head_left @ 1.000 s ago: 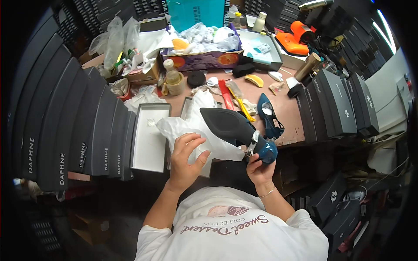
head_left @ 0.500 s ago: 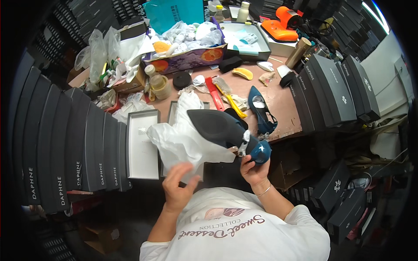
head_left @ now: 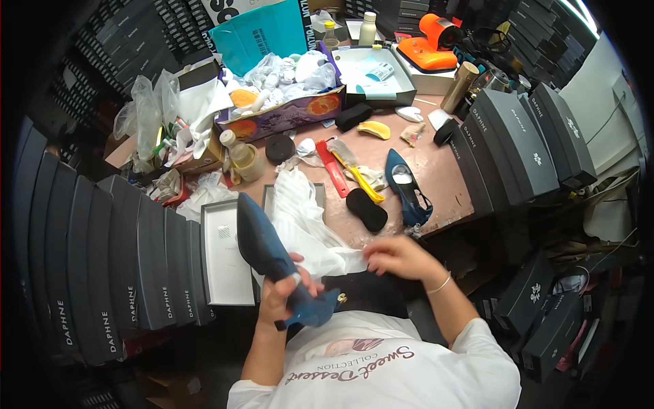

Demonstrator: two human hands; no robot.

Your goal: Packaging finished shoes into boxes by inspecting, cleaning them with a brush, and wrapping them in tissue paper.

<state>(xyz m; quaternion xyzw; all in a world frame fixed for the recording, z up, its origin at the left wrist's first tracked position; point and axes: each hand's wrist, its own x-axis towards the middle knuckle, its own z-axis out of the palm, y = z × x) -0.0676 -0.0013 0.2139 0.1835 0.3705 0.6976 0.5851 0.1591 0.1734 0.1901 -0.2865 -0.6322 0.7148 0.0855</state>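
Note:
My left hand (head_left: pixel 279 293) grips a dark blue pointed shoe (head_left: pixel 262 242) by its middle, toe up and heel toward my body. Fingers of my right hand (head_left: pixel 409 259) are closed at the right edge of white tissue paper (head_left: pixel 296 211); blur partly hides the pinch. The paper lies crumpled over a grey shoe box (head_left: pixel 320 194), covering most of it. Left of that lies a box lid (head_left: pixel 228 255) with its white inside up. The matching blue slingback (head_left: pixel 407 187), with white stuffing in it, rests on the table beyond my right hand.
A red brush (head_left: pixel 330 168), a yellow-handled brush (head_left: pixel 368 185) and a black sponge (head_left: pixel 367 210) lie mid-table. Dark shoe boxes stand in rows at left (head_left: pixel 119 266) and right (head_left: pixel 507 143). A purple carton (head_left: pixel 286 114) of wrapped pieces stands behind.
The shoe has passed from my right hand to my left and moved left, its toe turning upward. My right hand has come to the tissue paper's edge.

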